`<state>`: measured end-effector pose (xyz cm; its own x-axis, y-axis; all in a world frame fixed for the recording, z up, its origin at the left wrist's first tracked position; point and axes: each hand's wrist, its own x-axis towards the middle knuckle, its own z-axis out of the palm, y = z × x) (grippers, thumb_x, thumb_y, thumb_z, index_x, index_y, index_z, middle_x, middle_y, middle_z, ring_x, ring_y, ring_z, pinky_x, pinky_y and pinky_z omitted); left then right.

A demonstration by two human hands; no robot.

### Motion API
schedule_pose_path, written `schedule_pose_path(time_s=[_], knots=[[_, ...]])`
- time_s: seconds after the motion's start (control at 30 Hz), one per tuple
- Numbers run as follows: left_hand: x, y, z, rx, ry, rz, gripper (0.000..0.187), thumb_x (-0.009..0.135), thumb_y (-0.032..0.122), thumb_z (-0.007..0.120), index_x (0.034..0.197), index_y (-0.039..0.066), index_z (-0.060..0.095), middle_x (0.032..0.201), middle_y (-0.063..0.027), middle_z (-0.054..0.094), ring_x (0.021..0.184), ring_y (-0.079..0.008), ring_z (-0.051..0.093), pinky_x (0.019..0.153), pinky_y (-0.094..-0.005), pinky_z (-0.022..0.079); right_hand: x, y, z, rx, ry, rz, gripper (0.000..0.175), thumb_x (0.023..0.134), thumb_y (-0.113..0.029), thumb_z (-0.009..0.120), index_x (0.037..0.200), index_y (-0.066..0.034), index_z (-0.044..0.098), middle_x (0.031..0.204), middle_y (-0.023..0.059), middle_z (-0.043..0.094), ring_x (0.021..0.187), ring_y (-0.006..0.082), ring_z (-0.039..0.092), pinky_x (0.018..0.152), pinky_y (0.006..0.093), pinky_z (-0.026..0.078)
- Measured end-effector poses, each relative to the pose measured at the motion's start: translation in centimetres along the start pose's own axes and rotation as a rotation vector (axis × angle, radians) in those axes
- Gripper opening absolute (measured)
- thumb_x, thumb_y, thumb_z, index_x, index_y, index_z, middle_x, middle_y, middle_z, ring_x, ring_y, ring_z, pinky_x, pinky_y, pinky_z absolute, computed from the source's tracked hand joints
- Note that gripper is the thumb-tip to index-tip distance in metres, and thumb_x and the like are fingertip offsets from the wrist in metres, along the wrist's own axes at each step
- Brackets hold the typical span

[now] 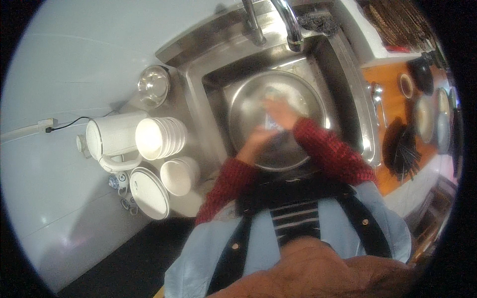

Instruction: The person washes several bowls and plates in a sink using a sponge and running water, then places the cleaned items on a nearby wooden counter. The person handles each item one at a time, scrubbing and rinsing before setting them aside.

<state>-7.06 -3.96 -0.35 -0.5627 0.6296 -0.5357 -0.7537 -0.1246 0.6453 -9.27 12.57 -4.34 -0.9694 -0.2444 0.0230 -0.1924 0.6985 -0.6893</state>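
Observation:
Both hands are over a round stainless steel basin that sits in a metal sink. My right hand reaches over the middle of the basin, blurred by motion. Closer to the near side, my left hand lies low with its fingers pointing towards the right one. Between them shows a small pale thing with blue marks, too blurred to name. Whether either hand grips it cannot be told. Above the far side hangs a chrome faucet spout.
On the left ledge stand stacked white bowls, a white cup, a white pitcher, a lidded white container and a metal bowl. Right of the sink, a wooden surface bears metal utensils and a black bristled object.

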Motion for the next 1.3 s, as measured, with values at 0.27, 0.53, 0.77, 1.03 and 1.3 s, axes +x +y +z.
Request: schedule_pose_path(time_s=[0.27,0.53,0.77,1.03,1.3], knots=[[-0.2,-0.8,-1.6,-0.047,-0.071,0.031,0.038,0.080,0.015,0.062,0.111,-0.004,0.052,0.100,-0.0134,0.061,0.088,-0.0229,0.061,0.078,-0.0347,0.050,-2.5,6.2,0.0,0.824,-0.163,0.514,0.045,0.093,-0.029,0.038,0.126,0.0007,0.046,0.123,0.0127,0.053,0.112,0.0216,0.048,0.095,0.0294,0.035],[2.4,-5.0,-4.6,-0.421,-0.087,-0.018,0.041,0.087,0.018,0.052,0.121,-0.004,0.043,0.114,-0.0169,0.055,0.102,-0.0293,0.056,0.090,-0.0423,0.044,-6.7,3.6,-0.2,0.297,0.173,0.493,0.032,0.088,-0.024,0.050,0.109,-0.0022,0.060,0.104,0.0134,0.062,0.094,0.0223,0.059,0.084,0.0338,0.045],[1.6,-4.3,-4.8,-0.387,-0.022,-0.042,0.040,0.087,0.014,0.051,0.123,-0.003,0.043,0.117,-0.0154,0.054,0.105,-0.0285,0.054,0.092,-0.0416,0.042,-8.4,-2.1,-0.7,0.359,0.315,0.350,0.029,0.085,-0.017,0.051,0.109,-0.0036,0.060,0.106,0.0226,0.060,0.102,0.0347,0.055,0.094,0.0380,0.039],[3.4,-6.7,-7.2,-0.294,0.028,-0.093,0.041,0.086,0.010,0.054,0.123,-0.002,0.042,0.114,-0.0130,0.055,0.103,-0.0261,0.055,0.092,-0.0408,0.042,-2.8,2.5,1.0,0.174,0.023,0.233,0.035,0.087,-0.025,0.051,0.114,-0.0044,0.058,0.116,0.0189,0.056,0.110,0.0339,0.048,0.096,0.0357,0.037],[1.8,-3.6,-5.0,-0.266,-0.066,0.090,0.040,0.090,0.014,0.048,0.125,-0.003,0.039,0.118,-0.0159,0.052,0.108,-0.0281,0.051,0.095,-0.0416,0.040,-3.2,9.7,3.5,0.328,-0.045,0.549,0.056,0.091,-0.044,0.034,0.110,0.0031,0.057,0.109,0.0257,0.057,0.106,0.0323,0.054,0.094,0.0401,0.037]])
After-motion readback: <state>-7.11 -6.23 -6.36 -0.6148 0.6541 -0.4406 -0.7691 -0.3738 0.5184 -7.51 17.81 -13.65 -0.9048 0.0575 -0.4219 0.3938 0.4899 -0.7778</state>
